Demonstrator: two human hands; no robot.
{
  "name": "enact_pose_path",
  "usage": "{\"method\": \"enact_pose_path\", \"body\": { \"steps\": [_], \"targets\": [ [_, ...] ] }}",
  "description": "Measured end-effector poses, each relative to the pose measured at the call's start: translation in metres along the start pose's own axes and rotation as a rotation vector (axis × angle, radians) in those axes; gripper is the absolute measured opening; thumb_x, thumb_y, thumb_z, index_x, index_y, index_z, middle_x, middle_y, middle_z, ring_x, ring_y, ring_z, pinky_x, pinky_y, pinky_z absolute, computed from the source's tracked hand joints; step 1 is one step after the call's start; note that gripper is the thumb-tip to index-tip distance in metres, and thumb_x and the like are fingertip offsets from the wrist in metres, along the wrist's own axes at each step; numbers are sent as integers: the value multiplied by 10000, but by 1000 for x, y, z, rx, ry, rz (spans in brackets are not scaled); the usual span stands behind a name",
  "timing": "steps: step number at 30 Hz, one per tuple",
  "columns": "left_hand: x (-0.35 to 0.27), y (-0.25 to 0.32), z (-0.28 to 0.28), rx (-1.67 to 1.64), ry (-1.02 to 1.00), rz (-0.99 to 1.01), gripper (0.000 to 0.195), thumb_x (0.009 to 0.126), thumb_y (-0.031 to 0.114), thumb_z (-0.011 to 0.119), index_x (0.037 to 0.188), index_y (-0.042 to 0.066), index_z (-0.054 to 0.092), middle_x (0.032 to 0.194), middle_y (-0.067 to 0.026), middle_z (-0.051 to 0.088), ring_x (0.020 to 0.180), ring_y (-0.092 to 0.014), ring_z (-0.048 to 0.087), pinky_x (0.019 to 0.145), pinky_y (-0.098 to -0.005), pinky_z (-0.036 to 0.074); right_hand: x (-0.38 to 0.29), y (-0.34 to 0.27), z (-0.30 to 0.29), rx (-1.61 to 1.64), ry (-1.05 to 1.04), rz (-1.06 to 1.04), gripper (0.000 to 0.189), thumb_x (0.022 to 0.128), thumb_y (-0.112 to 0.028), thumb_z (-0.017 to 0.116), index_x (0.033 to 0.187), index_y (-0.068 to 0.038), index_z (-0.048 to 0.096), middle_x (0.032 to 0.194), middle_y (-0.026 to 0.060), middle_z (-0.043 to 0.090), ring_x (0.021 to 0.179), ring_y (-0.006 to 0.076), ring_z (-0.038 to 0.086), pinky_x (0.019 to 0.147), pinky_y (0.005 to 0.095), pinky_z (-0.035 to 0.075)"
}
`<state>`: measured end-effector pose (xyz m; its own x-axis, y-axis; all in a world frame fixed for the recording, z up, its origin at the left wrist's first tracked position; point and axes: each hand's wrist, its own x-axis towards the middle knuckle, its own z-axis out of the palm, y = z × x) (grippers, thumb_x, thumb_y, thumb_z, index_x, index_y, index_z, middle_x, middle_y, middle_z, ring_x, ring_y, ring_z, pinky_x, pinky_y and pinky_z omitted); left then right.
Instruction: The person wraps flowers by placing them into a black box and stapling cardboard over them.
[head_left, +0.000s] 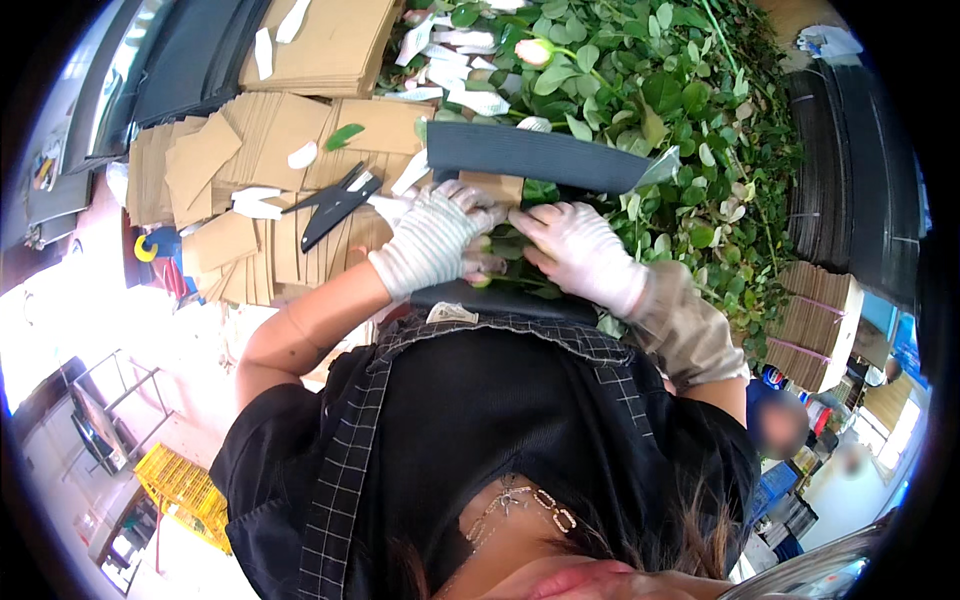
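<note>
My left hand (431, 240), in a white striped glove, bends over green rose stems and leaves (514, 247) in front of my chest. Close to it on the right, my right hand (581, 255) wears a similar glove, its fingertips at the same greenery. Whether either hand grips a stem is hidden by the fingers. Behind both hands a dark corrugated sheet (536, 156) stands raised, with a small brown cardboard piece (491, 184) against it. More dark sheet (502, 298) lies under the greenery by my apron. A black stapler (341, 206) rests left of my left hand.
Cardboard pieces (270, 139) spread across the left, below a cardboard stack (322, 45). White sleeves (469, 75) lie at the back beside a pink rose (534, 52). Leafy stems (697, 150) heap up on the right, bordered by dark sheets (840, 172). Another person (780, 424) is at right.
</note>
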<state>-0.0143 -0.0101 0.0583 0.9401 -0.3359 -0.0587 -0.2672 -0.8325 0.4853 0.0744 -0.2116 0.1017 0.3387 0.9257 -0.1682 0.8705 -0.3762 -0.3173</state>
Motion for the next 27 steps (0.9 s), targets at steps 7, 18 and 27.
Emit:
{"method": "enact_pose_path", "body": {
  "steps": [7, 18, 27],
  "targets": [
    [-3, 6, -10, -21, -51, -3, 602, 719, 481, 648, 1208, 144, 549, 1140, -105, 499, 1087, -309, 457, 929, -500, 334, 74, 104, -93, -84, 595, 207, 359, 897, -298, 524, 1177, -77, 564, 1002, 187, 615, 922, 329, 607, 788, 421, 493],
    [5, 5, -12, 64, -361, -44, 646, 768, 469, 605, 1269, 81, 476, 883, -90, 646, 758, -270, 639, 638, -402, 486, 15, 57, -163, 318, 693, 602, 263, 952, -224, 453, 1085, -72, 623, 840, 41, 664, 593, 110, 561, 533, 234, 463],
    [7, 7, -20, -24, -517, -120, 587, 716, 354, 709, 1185, 74, 497, 883, -122, 636, 715, -294, 644, 594, -431, 491, 5, -26, -31, -64, 198, 116, 225, 811, -134, 576, 1032, -109, 611, 823, 83, 591, 695, 271, 590, 612, 375, 481]
  ]
}}
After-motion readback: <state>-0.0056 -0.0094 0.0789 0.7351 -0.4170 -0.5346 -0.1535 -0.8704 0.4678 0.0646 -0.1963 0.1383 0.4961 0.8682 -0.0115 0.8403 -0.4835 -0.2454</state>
